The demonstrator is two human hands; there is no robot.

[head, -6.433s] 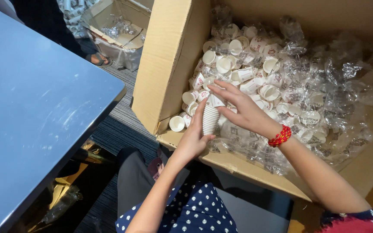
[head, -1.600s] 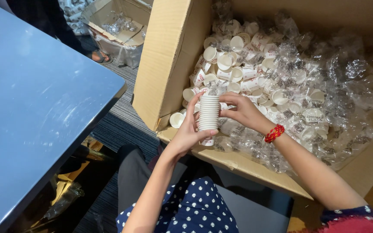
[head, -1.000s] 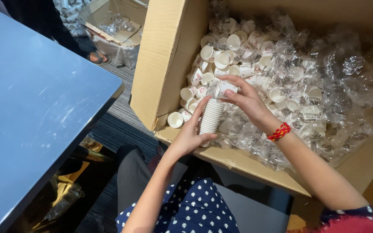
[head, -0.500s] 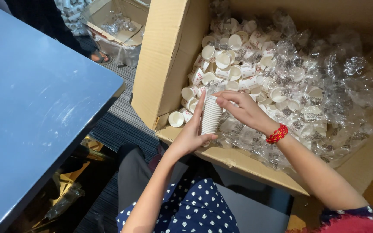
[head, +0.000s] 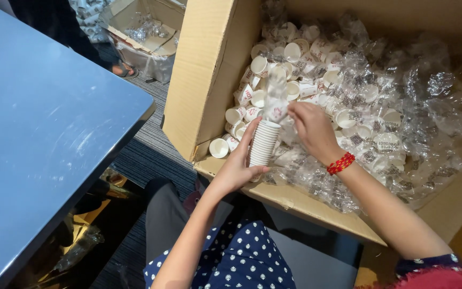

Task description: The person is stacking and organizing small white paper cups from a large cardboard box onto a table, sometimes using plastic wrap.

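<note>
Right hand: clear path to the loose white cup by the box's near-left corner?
Probably yes. The cup lies open side up with nothing on it, but the left hand and its stack of cups stand between it and the right hand, which would need to go over or round them.

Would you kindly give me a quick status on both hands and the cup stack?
Left hand gripping stack of white paper cups upright at cardboard box edge. Right hand at stack top, pinching clear plastic wrap. Loose cups, wrappers crowd behind.
</note>
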